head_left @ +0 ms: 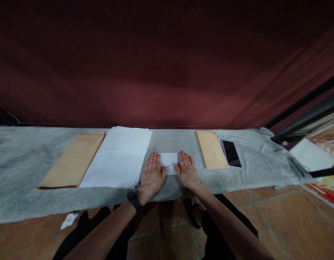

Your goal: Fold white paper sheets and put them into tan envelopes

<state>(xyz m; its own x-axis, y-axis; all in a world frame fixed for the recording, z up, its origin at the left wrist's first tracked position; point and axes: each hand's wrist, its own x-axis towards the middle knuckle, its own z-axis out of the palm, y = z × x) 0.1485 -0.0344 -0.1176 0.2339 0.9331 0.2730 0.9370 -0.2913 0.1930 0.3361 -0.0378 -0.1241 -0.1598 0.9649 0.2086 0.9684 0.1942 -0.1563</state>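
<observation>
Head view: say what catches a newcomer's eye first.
Probably the bare left hand and bare right hand, laid flat at either side of a small white paper rectangle, just below centre. Then the dark-red fabric backdrop across the upper half, and the large white paper sheets left of the hands.

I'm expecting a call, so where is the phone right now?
In the head view, the phone lies right of centre on the grey cloth, just right of the smaller brown envelope stack.
</observation>
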